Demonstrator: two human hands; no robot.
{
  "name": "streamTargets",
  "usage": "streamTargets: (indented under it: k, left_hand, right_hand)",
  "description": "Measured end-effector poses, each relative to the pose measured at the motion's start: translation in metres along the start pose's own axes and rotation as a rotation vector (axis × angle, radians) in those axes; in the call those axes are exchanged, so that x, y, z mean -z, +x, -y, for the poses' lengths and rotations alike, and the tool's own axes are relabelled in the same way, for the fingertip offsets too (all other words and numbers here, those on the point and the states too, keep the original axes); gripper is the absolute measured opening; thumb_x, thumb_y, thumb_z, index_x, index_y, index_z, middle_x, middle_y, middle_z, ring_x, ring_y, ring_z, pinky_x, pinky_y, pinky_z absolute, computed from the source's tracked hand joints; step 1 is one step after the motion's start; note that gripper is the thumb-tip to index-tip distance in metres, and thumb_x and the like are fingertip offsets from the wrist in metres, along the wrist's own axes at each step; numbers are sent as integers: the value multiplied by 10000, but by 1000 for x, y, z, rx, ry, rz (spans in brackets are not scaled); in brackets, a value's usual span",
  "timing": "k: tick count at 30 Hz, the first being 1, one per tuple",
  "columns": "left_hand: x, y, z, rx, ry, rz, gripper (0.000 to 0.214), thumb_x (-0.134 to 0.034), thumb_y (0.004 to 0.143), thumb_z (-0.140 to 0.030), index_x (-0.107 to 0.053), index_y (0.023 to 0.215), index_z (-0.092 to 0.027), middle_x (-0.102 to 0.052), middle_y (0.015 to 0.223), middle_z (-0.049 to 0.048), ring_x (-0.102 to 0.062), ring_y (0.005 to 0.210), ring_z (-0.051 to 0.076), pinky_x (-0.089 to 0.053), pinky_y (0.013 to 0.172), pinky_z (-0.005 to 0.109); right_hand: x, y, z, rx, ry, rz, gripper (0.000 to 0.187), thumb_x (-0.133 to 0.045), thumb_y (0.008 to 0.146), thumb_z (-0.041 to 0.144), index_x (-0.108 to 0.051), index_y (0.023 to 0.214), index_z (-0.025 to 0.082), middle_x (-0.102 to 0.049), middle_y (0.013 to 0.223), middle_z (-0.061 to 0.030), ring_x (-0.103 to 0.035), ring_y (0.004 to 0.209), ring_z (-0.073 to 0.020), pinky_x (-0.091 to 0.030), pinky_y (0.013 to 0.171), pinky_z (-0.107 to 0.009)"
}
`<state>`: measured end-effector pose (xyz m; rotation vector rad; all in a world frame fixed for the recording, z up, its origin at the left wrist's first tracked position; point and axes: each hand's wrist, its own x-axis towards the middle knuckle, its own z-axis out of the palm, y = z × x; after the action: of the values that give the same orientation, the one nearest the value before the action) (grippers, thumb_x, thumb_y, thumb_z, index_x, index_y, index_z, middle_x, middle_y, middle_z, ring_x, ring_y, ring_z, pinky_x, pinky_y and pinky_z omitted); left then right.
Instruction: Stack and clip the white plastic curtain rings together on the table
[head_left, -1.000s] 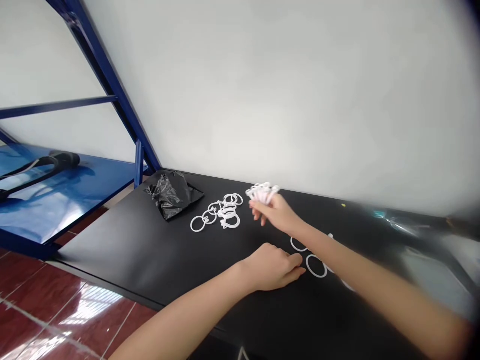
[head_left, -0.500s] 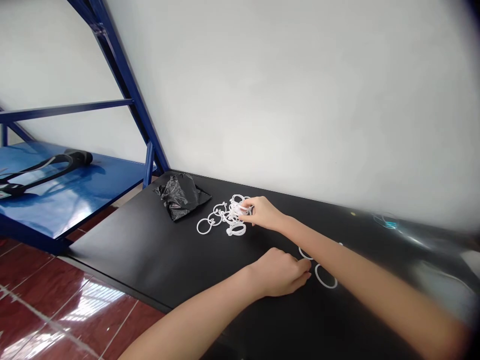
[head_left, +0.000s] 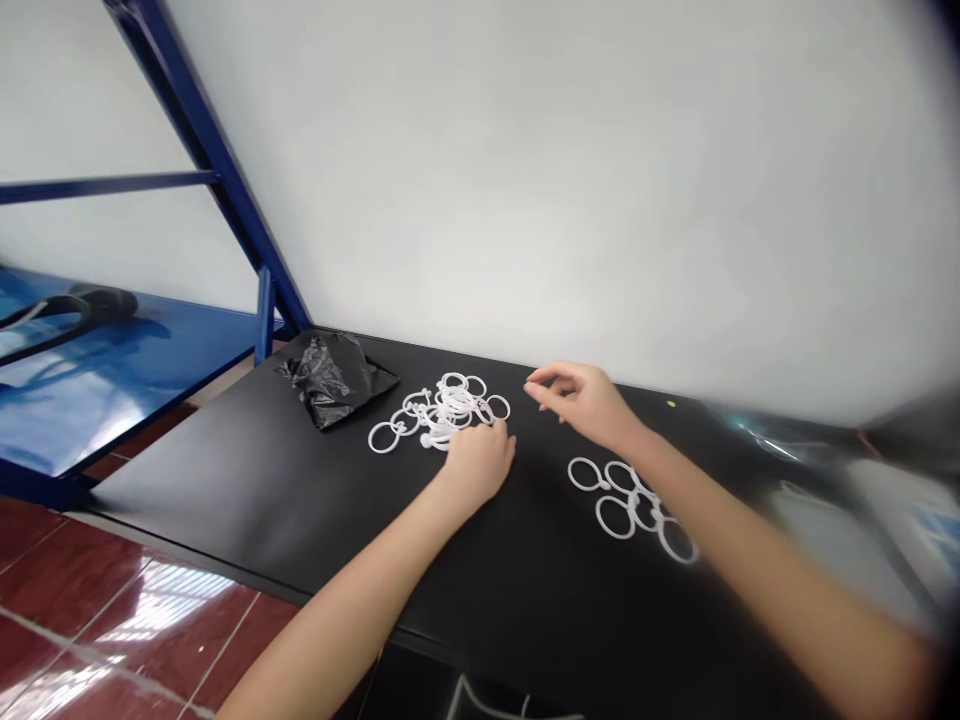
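A pile of white plastic rings [head_left: 454, 402], each with a small knob or clip, lies on the black tabletop. At the pile's near right edge, my left hand [head_left: 480, 458] is curled closed with its knuckles up; its fingertips are hidden, so what they grip does not show. My right hand [head_left: 581, 398] hovers to the right of the pile, thumb and forefinger brought together in a pinch with nothing visible between them. Under my right forearm lies a second, looser group of white rings [head_left: 615, 517], partly covered by the arm.
A crumpled black plastic bag [head_left: 334, 380] lies left of the pile. Clear plastic packaging [head_left: 832, 540] sits blurred at the right. A blue metal frame [head_left: 217, 170] with a blue shelf [head_left: 172, 330] stands at the left, holding a black strap-like object [head_left: 101, 303]. A white wall backs the table.
My left hand has moved from beside the right-hand rings to the pile. My right hand has left the pile and shifted right. The camera view has turned slightly right.
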<state>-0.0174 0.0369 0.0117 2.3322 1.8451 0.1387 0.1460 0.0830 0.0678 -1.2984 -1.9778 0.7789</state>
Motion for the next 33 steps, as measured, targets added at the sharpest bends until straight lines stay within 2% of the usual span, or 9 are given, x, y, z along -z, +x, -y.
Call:
streamTargets:
  k: [3, 6, 11, 17, 21, 24, 27, 30, 33]
  left_hand:
    - [3, 2, 6, 34, -5, 13, 274, -393, 988, -298, -593, 999, -110, -710, 867, 152, -711, 858, 319, -526, 702, 377]
    - [2, 0, -1, -16, -37, 20, 239, -373, 996, -299, -565, 984, -157, -700, 845, 87, -703, 821, 257, -504, 687, 322]
    - [-7, -12, -34, -361, -267, -43, 185, -423, 977, -357, -525, 1021, -210, -644, 1015, 13, -659, 781, 156, -479, 623, 258]
    - [-15, -10, -69, -433, -193, -21, 406, -568, 864, -543, -533, 1028, -174, -605, 1043, 71, -597, 945, 242, -518, 645, 307]
    - [-15, -1, -82, -446, -116, 11, 171, -567, 841, -290, -541, 959, -170, -624, 955, 79, -552, 968, 256, -506, 634, 301]
    - [-11, 4, -79, -456, -90, 33, 179, -528, 774, -122, -552, 948, -160, -634, 899, 72, -545, 932, 247, -495, 647, 305]
    - [-1, 6, -67, -470, -140, -11, 182, -506, 763, -63, -583, 902, -152, -632, 858, 61, -545, 891, 231, -495, 749, 332]
    - [10, 8, -53, -495, -364, -71, 187, -478, 825, -72, -633, 881, -161, -609, 850, 41, -561, 832, 178, -489, 778, 298]
    - [17, 18, -47, -505, -606, -64, 244, -464, 836, -83, -674, 918, -178, -586, 881, 15, -567, 714, 108, -488, 696, 234]
  right_hand:
    - [41, -36, -13, -144, 20, -61, 342, -664, 801, 470, -700, 952, 165, -699, 714, -62, -681, 656, -210, -494, 492, -267]
    - [69, -75, -31, -239, -123, -41, 314, -664, 798, 454, -699, 952, 182, -699, 716, -49, -657, 619, -190, -493, 533, -284]
    - [83, -118, -56, -315, -285, 169, 288, -695, 754, 396, -689, 983, 221, -710, 802, -38, -641, 632, -185, -478, 575, -299]
    - [67, -123, -72, -307, -367, 192, 188, -647, 716, 247, -656, 902, 220, -700, 920, -35, -609, 645, -162, -467, 609, -291]
    - [51, -123, -72, -305, -406, 129, 112, -570, 699, 157, -608, 785, 218, -611, 659, 20, -546, 583, -149, -402, 570, -270]
    - [48, -123, -68, -301, -291, -12, 30, -616, 728, 208, -603, 755, 208, -519, 555, 45, -496, 534, -135, -391, 560, -269]
    - [56, -123, -62, -295, -72, -84, 207, -682, 775, 384, -618, 747, 190, -548, 583, 19, -497, 540, -131, -405, 545, -270]
    - [73, -126, -59, -312, 84, 25, 323, -716, 763, 492, -686, 791, 172, -631, 686, -38, -540, 597, -147, -428, 539, -268]
    - [92, -132, -65, -406, 145, 264, 326, -711, 762, 493, -744, 816, 173, -666, 677, -59, -535, 546, -143, -382, 458, -256]
